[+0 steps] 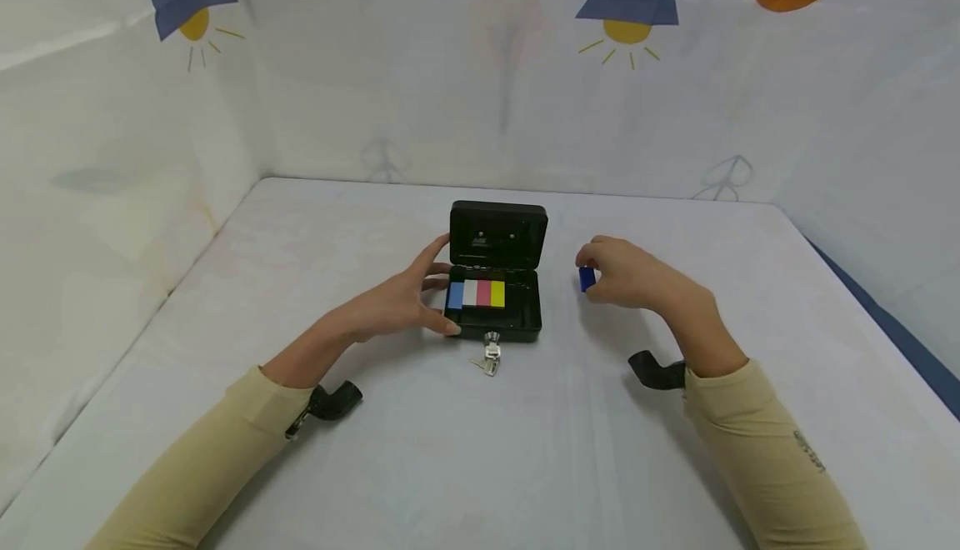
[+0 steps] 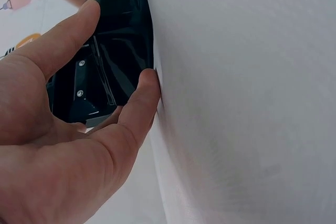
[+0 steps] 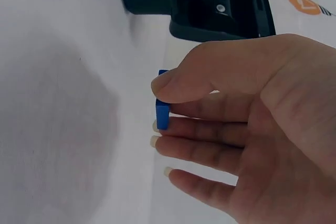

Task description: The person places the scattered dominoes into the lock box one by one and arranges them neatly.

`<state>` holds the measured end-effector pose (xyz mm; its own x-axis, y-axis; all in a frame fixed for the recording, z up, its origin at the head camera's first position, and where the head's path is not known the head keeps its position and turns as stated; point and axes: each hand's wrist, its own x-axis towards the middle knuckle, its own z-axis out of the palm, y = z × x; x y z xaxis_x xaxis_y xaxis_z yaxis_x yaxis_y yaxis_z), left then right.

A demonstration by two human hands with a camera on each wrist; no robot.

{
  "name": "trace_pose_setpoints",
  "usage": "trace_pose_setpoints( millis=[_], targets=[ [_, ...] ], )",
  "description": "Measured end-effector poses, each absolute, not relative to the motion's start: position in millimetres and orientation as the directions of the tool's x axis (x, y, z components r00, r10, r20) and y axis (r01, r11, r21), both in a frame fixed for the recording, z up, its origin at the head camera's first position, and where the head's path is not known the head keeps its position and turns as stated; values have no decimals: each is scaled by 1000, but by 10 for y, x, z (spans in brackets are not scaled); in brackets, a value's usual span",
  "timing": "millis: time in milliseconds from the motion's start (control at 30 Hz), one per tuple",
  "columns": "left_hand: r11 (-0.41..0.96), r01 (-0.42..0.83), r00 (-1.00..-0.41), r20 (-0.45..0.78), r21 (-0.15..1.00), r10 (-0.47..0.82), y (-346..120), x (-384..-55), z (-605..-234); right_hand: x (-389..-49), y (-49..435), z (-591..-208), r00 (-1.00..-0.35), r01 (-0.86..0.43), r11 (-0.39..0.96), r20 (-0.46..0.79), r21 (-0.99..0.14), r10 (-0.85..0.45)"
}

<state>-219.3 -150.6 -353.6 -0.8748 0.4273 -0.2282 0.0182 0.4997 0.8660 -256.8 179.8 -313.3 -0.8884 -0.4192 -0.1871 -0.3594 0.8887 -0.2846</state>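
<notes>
A small black metal cash box stands on the table with its lid raised at the back. Inside, along the left, light blue, white, pink and yellow blocks lie side by side. My left hand holds the box's left side, thumb at the front corner and fingers toward the hinge. To the right of the box, my right hand pinches a dark blue block between thumb and fingers, over the table.
Keys hang from the lock at the box's front. The white table meets white sheet walls printed with lamps at the back and sides. Black camera mounts sit at both wrists.
</notes>
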Motion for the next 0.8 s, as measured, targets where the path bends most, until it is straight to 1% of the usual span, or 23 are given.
trace_pose_setpoints(
  millis=[633, 800],
  targets=[
    [489, 19, -873, -224, 872, 433, -1522, -2199, -3557, -2412, 1472, -3093, -859, -415, 834, -144, -363, -491],
    [482, 13, -869, -229, 876, 439, -1526, -2199, -3548, -2373, 1395, -3117, -850, -442, 811, -110, -384, -515]
  ],
)
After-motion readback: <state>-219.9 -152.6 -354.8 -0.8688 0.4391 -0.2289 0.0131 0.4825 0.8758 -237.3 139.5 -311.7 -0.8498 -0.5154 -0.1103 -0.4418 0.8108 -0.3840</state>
